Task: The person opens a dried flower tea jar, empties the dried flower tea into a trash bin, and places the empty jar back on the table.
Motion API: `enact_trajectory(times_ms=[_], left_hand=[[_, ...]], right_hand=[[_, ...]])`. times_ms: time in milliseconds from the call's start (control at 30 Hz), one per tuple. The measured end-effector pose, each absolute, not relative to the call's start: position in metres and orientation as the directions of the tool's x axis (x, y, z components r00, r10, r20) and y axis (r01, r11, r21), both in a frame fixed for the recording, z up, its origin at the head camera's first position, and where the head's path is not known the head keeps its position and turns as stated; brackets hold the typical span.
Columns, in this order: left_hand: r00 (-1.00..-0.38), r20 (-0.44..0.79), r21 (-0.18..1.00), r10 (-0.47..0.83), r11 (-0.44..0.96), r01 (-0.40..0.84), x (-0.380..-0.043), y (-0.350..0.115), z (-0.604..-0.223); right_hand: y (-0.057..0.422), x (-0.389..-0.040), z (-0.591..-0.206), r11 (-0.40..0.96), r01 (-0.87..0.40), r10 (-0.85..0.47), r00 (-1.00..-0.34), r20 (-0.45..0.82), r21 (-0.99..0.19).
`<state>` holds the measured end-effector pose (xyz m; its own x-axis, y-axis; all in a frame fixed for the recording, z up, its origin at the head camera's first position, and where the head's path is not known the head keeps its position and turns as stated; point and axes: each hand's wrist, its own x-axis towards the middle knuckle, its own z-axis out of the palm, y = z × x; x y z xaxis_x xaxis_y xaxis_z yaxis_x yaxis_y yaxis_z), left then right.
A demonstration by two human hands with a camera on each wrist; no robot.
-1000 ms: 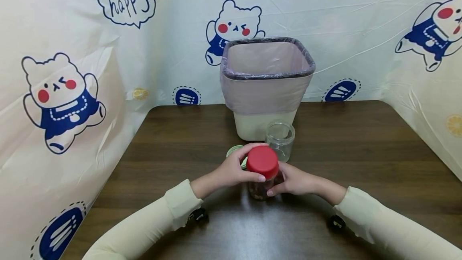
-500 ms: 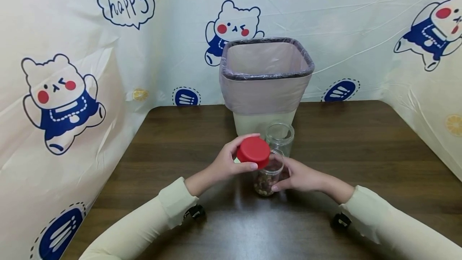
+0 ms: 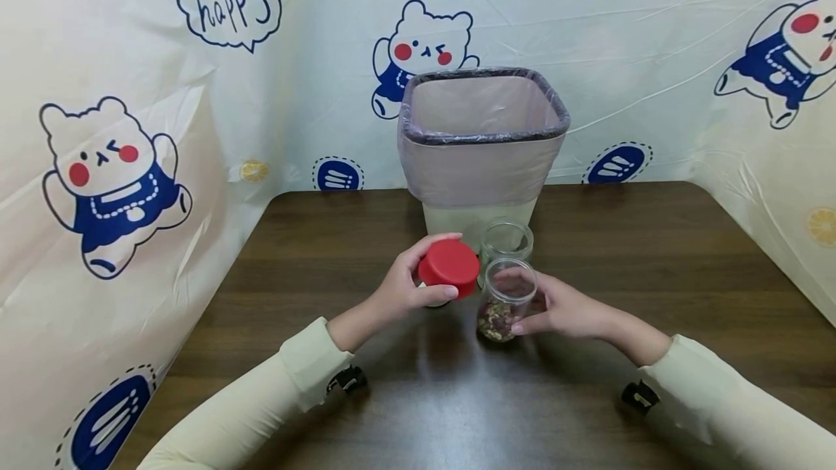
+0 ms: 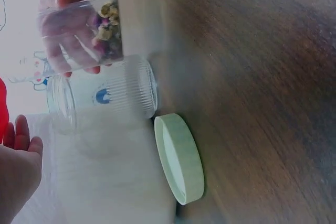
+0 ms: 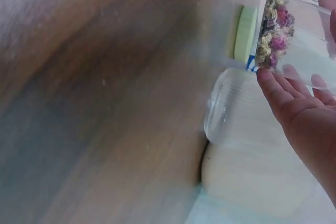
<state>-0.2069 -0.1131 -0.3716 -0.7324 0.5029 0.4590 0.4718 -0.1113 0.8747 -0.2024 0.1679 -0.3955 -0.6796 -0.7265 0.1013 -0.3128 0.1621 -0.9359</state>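
Observation:
My left hand (image 3: 406,283) holds a red lid (image 3: 451,265) between thumb and fingers, lifted clear of any jar. In my right hand (image 3: 567,308) is a clear jar (image 3: 501,304) without a lid, its lower part filled with dried flower buds (image 5: 274,38) in yellow and pink. In both wrist views this jar appears raised off the table. Just behind it stands a second clear jar (image 3: 506,236), open at the top, with ribbed sides (image 4: 126,87) and no contents that I can see. A pale green lid (image 4: 179,158) lies on the table beside that second jar, mostly hidden by my left hand in the head view.
A pale bin (image 3: 483,169) lined with a thin purplish bag stands at the back of the dark wooden table (image 3: 326,238), right behind the ribbed jar. A patterned cloth (image 3: 339,56) hangs around the table's back and sides.
The red lid has come off the flower jar and moved left and back with my left hand. My right hand has carried the jar to the right, toward the ribbed jar.

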Motion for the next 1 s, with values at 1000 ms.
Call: enact_trajectory(times_ms=[1000], left_hand=[[-0.791,0.307,0.873,0.529,0.175,0.456,-0.205,-0.11,-0.377]], right_hand=[[0.219,-0.199,-0.367,0.249,-0.386,-0.605,-0.778,0.168,-0.888]])
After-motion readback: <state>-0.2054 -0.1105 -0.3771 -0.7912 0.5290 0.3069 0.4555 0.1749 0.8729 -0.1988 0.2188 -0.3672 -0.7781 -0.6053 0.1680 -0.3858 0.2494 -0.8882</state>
